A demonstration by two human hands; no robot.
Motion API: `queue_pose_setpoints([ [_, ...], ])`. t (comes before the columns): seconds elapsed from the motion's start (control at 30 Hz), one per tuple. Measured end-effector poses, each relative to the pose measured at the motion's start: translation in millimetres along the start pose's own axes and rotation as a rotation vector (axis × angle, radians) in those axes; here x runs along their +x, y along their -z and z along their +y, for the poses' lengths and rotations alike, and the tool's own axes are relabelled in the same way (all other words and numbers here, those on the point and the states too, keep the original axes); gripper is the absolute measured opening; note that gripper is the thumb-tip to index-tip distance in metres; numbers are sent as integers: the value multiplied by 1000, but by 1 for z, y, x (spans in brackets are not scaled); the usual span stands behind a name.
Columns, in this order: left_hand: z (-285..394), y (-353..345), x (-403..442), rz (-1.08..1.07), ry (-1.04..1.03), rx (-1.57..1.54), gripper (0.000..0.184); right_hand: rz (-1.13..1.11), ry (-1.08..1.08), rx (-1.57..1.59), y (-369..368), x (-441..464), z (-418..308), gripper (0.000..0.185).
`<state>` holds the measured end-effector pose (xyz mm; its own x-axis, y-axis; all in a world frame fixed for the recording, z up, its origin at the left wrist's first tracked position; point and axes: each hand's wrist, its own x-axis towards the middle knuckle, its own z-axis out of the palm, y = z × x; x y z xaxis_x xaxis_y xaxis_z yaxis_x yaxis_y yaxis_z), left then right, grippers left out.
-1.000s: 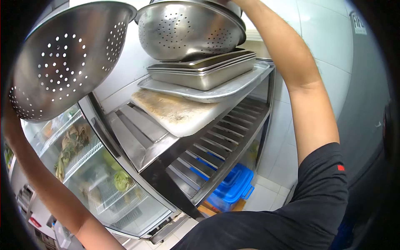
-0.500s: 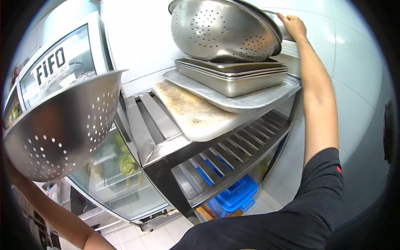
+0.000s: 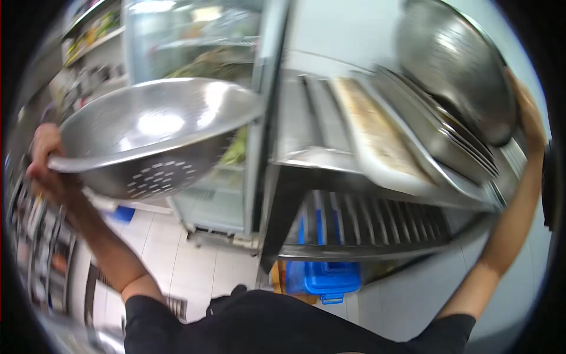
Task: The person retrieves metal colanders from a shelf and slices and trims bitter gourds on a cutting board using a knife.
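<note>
My left hand grips the rim of a large steel colander, held up in the air at the left with its shiny inside partly showing. My right hand is closed at the far rim of a second steel colander, its fingers blurred and partly hidden by that rim. This second colander leans tilted on a stack of steel trays. Beneath the stack lie a flat metal tray and a worn white cutting board, on the top of a slatted steel rack.
A glass-door fridge with greens inside stands behind the held colander. Slats form the rack's lower shelf, with a blue lidded box below. At the left are shelves with goods. A tiled wall borders the rack on the right.
My view has turned left. The left colander has tipped so its inside shows, and my left hand has come into sight on its rim. My right hand remains at the other colander.
</note>
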<state>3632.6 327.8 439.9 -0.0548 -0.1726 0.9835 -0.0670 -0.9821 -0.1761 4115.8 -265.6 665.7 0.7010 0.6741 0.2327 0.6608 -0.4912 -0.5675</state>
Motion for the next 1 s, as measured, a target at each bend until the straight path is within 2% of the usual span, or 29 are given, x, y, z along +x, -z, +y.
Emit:
queue_pose_setpoints([
  [0.03, 14, 6, -8, -66, 22, 46, 72, 23, 2, -87, -8, 5, 3, 79],
  [0.23, 54, -2, -64, 28, 129, 150, 72, 113, 4, -352, -36, 17, 23, 73],
  [0.5, 17, 47, -110, 47, 230, 211, 68, 197, -34, -523, -80, -2, 14, 65],
  [0.8, -89, 183, -164, 76, 353, 292, 61, 248, -28, -666, -189, -35, -72, 55],
  [0.9, -127, 251, -181, 82, 450, 307, 59, 233, 35, -712, -243, -41, -126, 52],
  [0.97, -153, 302, -193, 164, 568, 354, 61, 194, 111, -734, -283, -37, -163, 50],
  [1.0, -169, 329, -198, 196, 553, 408, 64, 170, 159, -741, -305, -34, -180, 49],
])
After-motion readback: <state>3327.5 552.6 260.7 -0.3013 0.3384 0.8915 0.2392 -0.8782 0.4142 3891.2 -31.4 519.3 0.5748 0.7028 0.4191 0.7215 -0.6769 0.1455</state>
